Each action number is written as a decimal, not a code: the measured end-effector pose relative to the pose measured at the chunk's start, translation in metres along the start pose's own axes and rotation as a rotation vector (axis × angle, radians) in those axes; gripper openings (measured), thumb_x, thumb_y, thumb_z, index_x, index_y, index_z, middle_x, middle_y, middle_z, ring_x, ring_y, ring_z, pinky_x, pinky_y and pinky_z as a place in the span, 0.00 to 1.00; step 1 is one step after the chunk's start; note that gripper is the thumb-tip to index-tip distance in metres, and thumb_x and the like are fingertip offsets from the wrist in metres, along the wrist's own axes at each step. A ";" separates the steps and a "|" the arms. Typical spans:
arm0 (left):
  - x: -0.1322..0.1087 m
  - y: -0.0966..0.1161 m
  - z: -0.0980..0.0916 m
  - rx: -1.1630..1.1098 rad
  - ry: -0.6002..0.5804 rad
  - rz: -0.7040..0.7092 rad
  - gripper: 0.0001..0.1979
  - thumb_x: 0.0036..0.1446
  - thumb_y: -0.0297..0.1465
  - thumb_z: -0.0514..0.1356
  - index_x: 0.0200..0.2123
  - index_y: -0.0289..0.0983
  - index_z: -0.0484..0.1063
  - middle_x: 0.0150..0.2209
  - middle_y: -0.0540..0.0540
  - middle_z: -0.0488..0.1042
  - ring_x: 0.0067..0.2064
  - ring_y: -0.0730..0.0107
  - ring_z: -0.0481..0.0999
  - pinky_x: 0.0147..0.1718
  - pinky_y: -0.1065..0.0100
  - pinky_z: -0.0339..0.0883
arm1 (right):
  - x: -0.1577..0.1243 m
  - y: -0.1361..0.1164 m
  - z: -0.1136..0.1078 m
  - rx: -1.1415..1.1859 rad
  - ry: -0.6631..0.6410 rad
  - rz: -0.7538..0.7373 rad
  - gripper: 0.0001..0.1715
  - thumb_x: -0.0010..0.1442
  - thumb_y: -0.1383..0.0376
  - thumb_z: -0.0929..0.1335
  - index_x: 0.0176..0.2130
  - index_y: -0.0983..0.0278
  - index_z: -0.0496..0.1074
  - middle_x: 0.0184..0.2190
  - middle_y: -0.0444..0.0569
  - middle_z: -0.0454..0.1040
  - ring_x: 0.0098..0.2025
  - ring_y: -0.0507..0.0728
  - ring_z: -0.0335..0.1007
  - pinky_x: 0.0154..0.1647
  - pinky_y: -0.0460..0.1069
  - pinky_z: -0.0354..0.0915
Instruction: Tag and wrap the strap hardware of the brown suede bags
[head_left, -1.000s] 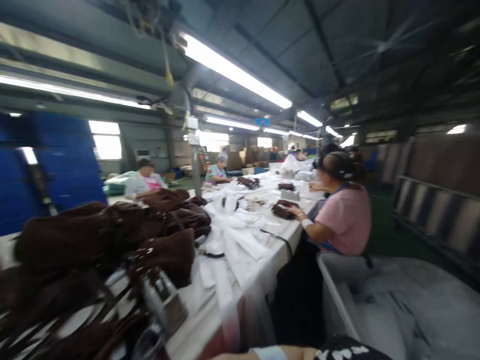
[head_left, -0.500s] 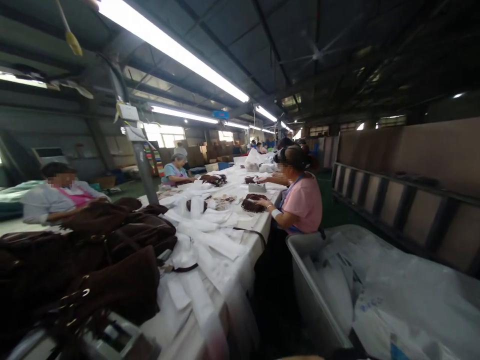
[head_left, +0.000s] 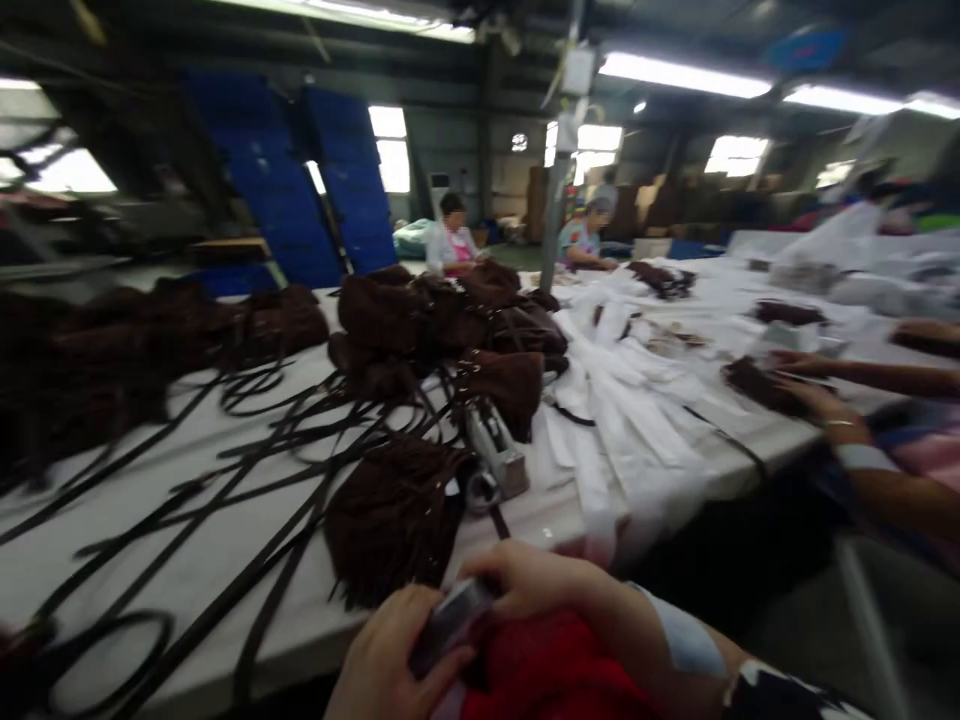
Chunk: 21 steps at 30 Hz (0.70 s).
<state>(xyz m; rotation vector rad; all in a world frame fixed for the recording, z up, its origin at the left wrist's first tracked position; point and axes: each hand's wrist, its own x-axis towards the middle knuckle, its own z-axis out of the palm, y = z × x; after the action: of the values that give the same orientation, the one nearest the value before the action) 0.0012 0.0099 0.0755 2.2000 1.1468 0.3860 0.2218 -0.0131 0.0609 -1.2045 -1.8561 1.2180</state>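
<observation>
At the table's near edge, my left hand (head_left: 397, 650) is closed around a small grey, glossy, box-like object (head_left: 454, 615), blurred so its kind is unclear. My right hand (head_left: 529, 580) grips the other end of it, thumb and fingers closed. Under my right forearm lies red cloth (head_left: 555, 665). Just beyond both hands sits a brown fringed bag (head_left: 394, 515) on the white table (head_left: 262, 600). Touching its right side is a metal tape dispenser (head_left: 495, 450).
Long dark straps (head_left: 289, 500) trail over the table's left part. More brown bags (head_left: 427, 320) are piled behind, and white strips of wrapping (head_left: 615, 380) spread rightward. A co-worker's hands (head_left: 814, 390) touch a brown item (head_left: 757, 385) at right. Two people sit across the table.
The view has swung left and down. Both my hands, holding the grey object, have come into sight, along with the fringed bag, straps and red cloth. The grey bin has mostly left view.
</observation>
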 end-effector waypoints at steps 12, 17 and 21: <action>0.000 -0.011 0.047 -0.131 0.392 0.131 0.35 0.54 0.33 0.66 0.61 0.39 0.55 0.58 0.35 0.67 0.59 0.52 0.69 0.56 0.47 0.66 | 0.006 0.049 0.020 0.780 0.016 0.196 0.33 0.47 0.45 0.76 0.41 0.63 0.66 0.27 0.39 0.66 0.24 0.47 0.57 0.26 0.42 0.55; -0.012 -0.014 0.044 -0.023 0.472 0.053 0.53 0.45 0.35 0.72 0.67 0.39 0.44 0.65 0.30 0.55 0.66 0.41 0.58 0.60 0.39 0.59 | -0.003 0.055 0.012 0.667 0.045 0.122 0.26 0.54 0.49 0.74 0.41 0.64 0.66 0.28 0.40 0.67 0.26 0.47 0.60 0.29 0.43 0.59; -0.020 -0.015 0.042 0.053 0.446 0.046 0.48 0.49 0.39 0.70 0.66 0.39 0.47 0.65 0.30 0.56 0.66 0.42 0.59 0.60 0.40 0.60 | -0.017 0.055 -0.004 0.385 0.049 0.037 0.12 0.59 0.61 0.70 0.42 0.64 0.68 0.35 0.46 0.74 0.36 0.52 0.69 0.39 0.47 0.65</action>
<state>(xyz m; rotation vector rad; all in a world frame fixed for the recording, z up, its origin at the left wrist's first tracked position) 0.0018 -0.0160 0.0338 2.2521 1.3460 0.9098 0.2514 -0.0188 0.0120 -1.0458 -1.4803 1.4709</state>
